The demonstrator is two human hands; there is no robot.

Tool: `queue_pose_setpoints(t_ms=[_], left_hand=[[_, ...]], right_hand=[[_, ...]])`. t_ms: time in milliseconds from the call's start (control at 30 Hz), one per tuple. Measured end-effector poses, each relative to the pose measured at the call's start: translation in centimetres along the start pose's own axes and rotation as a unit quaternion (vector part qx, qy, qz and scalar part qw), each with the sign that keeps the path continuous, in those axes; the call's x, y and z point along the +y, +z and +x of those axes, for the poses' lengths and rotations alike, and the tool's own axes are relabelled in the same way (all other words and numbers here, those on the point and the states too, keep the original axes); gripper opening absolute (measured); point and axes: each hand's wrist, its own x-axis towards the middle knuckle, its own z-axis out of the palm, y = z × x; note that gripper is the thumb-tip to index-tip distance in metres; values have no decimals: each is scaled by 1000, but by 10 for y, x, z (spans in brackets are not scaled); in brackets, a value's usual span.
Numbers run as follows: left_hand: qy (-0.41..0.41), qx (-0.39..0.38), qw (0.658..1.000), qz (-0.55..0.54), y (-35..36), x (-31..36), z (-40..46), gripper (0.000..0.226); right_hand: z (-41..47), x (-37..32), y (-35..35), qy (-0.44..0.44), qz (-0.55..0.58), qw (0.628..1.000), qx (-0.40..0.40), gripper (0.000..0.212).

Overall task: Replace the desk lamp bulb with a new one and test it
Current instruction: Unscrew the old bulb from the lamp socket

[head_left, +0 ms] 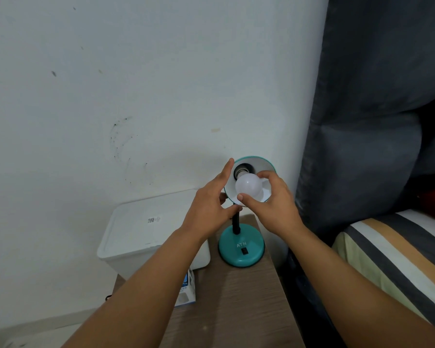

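A teal desk lamp stands on a wooden bedside table (239, 297), its round base (241, 247) marked ATN and its shade (261, 163) tilted up toward me. A white bulb (249, 185) sits at the mouth of the socket (242, 169) inside the shade, unlit. My right hand (269, 202) grips the bulb with thumb and fingers around its globe. My left hand (209, 209) holds the left rim of the shade, fingers behind it and thumb near the black neck (235, 226).
A white lidded plastic bin (146, 232) stands left of the table against the wall. A blue and white bulb box (186, 290) lies on the table's left edge, partly under my left forearm. A dark headboard (362, 146) and striped bedding (400, 257) fill the right.
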Motion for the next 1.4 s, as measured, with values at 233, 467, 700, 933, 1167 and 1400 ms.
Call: queue_pose_setpoints(t_ms=[233, 467, 700, 933, 1167, 1400], left_hand=[[6, -2, 1000, 13, -3, 1, 0, 99], [1, 0, 1000, 26, -2, 4, 0, 97], [3, -8, 1000, 22, -4, -2, 1, 104], [2, -5, 999, 34, -3, 1, 1, 98], [3, -6, 1000, 20, -3, -1, 1, 102], [11, -4, 999, 34, -4, 4, 1, 95]], right_hand=[[-4, 3, -2, -14, 25, 999, -20, 75], [-1, -4, -1, 14, -16, 1000, -2, 67], [-2, -1, -1, -5, 17, 1000, -16, 70], [-1, -5, -1, 26, -19, 999, -3, 70], [-2, -1, -2, 2, 41, 999, -20, 65], [-2, -2, 2, 29, -12, 999, 18, 71]])
